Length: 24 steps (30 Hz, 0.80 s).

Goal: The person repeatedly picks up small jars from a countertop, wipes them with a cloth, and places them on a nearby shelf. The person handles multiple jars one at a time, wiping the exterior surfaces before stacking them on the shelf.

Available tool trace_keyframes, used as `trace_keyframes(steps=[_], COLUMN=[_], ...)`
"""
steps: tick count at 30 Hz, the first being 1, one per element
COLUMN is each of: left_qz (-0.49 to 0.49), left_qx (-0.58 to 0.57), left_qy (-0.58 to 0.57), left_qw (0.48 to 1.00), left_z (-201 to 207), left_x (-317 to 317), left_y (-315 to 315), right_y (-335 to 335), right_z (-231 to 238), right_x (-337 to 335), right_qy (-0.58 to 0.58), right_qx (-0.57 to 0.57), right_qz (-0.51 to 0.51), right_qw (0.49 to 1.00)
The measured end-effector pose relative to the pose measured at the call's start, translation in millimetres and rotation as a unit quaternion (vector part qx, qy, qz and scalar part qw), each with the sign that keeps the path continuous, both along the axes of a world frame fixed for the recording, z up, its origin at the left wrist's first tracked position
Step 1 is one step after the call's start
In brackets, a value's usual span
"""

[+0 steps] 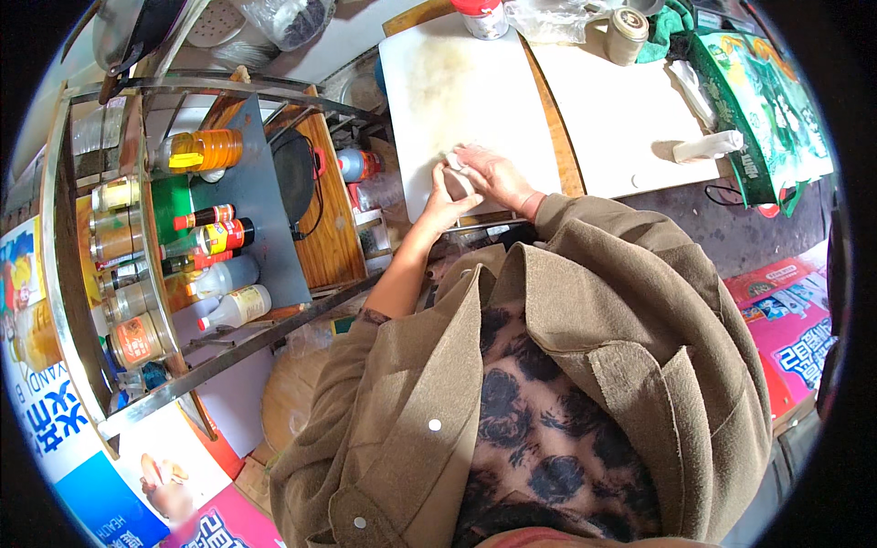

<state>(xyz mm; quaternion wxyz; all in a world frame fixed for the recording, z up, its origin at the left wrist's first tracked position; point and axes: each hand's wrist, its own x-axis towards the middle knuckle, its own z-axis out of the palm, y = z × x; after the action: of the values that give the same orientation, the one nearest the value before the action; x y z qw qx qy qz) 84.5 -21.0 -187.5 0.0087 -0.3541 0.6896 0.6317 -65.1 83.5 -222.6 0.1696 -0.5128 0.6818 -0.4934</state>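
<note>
Over the near edge of the white cutting board, my two hands come together. A small white, crumpled-looking thing shows at their fingertips; its kind is too unclear to make out. My left hand curves round it from the left, thumb pointing toward the right hand. My right hand closes on it from the right, fingers bent and partly overlapping it. The space between my palms is partly hidden by the hands.
A red-lidded jar stands at the board's far edge. To the right, a white tabletop bears a lidded jar, a white roll and a green bag. At left, a metal rack holds several bottles, including an oil bottle.
</note>
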Motion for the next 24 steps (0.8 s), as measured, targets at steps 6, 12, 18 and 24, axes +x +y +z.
trace_keyframes(steps=[6,12,18,24], left_qz=[-0.108,-0.098,-0.024,-0.031], left_qx=[-0.376,-0.361,-0.127,-0.241], left_qy=[0.006,-0.012,-0.052,-0.03], left_qw=[0.92,0.927,0.99,0.97], left_z=[2.3,-5.4,-5.3,6.6], left_x=[-0.9,-3.3,-6.4,-9.7], left_y=[11.2,9.6,6.4,11.6], right_y=[4.0,-3.1,-1.2,-2.4], right_z=[14.5,17.0,-0.3,13.9], right_x=[-39.0,-10.5,-13.3,-42.2], right_qy=[-0.229,-0.029,0.008,-0.14], right_qx=[0.13,0.069,0.036,0.212], right_qz=[-0.169,0.023,0.023,-0.11], right_qw=[0.95,0.997,0.999,0.961])
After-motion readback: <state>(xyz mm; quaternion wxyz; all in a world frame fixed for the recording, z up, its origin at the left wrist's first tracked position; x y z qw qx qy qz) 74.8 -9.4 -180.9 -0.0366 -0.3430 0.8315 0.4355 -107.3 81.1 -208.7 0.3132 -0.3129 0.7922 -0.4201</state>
